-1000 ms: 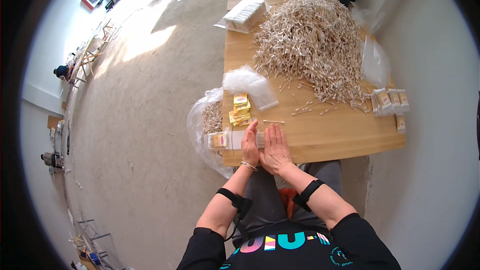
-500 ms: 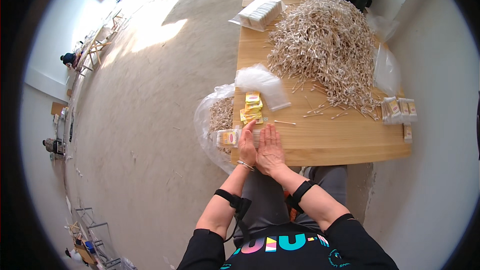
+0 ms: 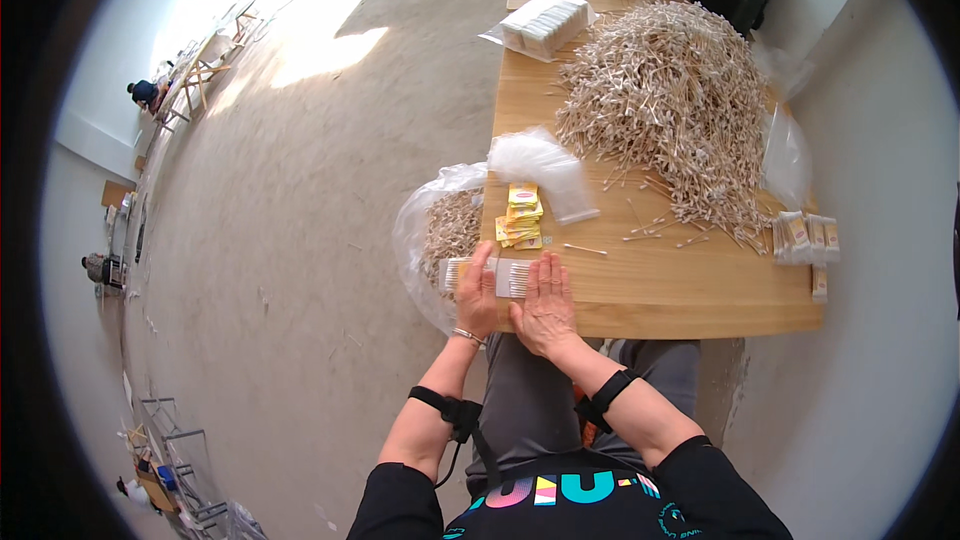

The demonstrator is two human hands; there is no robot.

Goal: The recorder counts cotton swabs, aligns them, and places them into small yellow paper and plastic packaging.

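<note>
Near the table's front left corner, my left hand (image 3: 476, 295) lies over a clear bag of cotton swabs (image 3: 450, 272) that reaches to the table edge, its fingers stretched out. My right hand (image 3: 547, 306) lies flat, palm down, fingers extended, covering part of a second bunch of bagged swabs (image 3: 514, 280). Both hands press on the plastic, and a strip of it shows between them. What lies under the palms is hidden. Just beyond the hands is a small stack of yellow cards (image 3: 520, 218). A single cotton swab (image 3: 585, 249) lies to their right.
A large heap of loose cotton swabs (image 3: 670, 100) covers the table's far right. Empty clear bags (image 3: 545, 170) lie behind the cards. Filled packets (image 3: 805, 237) sit at the right edge. Left of the table, a big plastic bag (image 3: 410, 230) holds more swabs. A white bundle (image 3: 546, 24) lies farther back.
My left hand has slid left, away from the right one, and now covers the left bag. More bagged swabs show between my hands. The whole view has shifted slightly.
</note>
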